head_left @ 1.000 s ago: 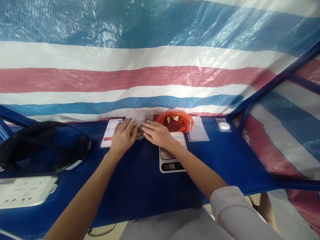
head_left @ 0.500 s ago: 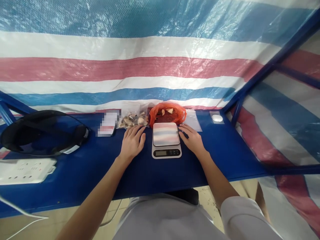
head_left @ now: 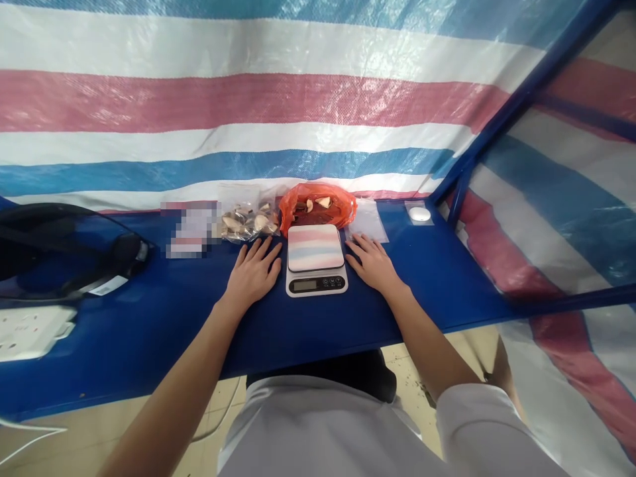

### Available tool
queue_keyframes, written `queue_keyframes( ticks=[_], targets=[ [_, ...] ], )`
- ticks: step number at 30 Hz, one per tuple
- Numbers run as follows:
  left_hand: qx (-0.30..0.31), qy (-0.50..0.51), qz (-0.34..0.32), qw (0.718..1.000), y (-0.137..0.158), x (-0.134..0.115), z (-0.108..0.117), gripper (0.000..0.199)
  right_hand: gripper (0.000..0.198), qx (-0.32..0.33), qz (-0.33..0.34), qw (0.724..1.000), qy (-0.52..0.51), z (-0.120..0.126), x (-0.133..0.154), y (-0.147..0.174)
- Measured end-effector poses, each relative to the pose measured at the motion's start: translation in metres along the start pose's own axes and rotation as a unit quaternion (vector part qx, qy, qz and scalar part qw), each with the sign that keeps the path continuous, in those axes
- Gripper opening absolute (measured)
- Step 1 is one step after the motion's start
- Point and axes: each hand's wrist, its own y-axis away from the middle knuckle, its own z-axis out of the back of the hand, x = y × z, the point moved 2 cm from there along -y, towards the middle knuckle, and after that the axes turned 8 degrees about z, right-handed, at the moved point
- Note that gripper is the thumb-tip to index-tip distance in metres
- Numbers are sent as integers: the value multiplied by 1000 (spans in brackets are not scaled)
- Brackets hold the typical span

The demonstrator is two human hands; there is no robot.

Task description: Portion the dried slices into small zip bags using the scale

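A digital kitchen scale (head_left: 315,250) with a shiny, reflecting plate sits on the blue table between my hands. My left hand (head_left: 252,271) lies flat on the table to its left, fingers spread and holding nothing. Just beyond those fingertips are clear plastic bags (head_left: 243,224) of pale, brownish pieces that look like dried mushroom slices. To the right of the scale my right hand (head_left: 373,263) rests palm down, fingers apart, its tips near a flat clear plastic bag (head_left: 370,222). Behind the scale stands an opened orange plastic bag (head_left: 293,207) with similar pieces inside.
A black headset (head_left: 132,255) and a white power strip (head_left: 32,333) lie on the left of the blue table (head_left: 308,338). A blurred-out phone-like item (head_left: 191,232) is beside the bags. At the back right is a white round object (head_left: 420,214) on clear plastic. Striped sheeting hangs behind.
The view has tilted down and shifted right, so everything appears higher or further left. My right hand's fingers now lie slightly further from the scale and flatter. Nothing has been picked up.
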Motion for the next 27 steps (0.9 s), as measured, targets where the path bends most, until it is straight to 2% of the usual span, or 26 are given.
queue_keyframes(
  ticks=[20, 27],
  targets=[
    [6, 9, 31, 999, 0, -4, 1, 50, 42, 10, -6, 1000, -6, 2, 1, 0],
    [-38, 7, 34, 999, 0, -9, 6, 47, 38, -9, -4, 1000, -7, 6, 3, -2]
  ],
)
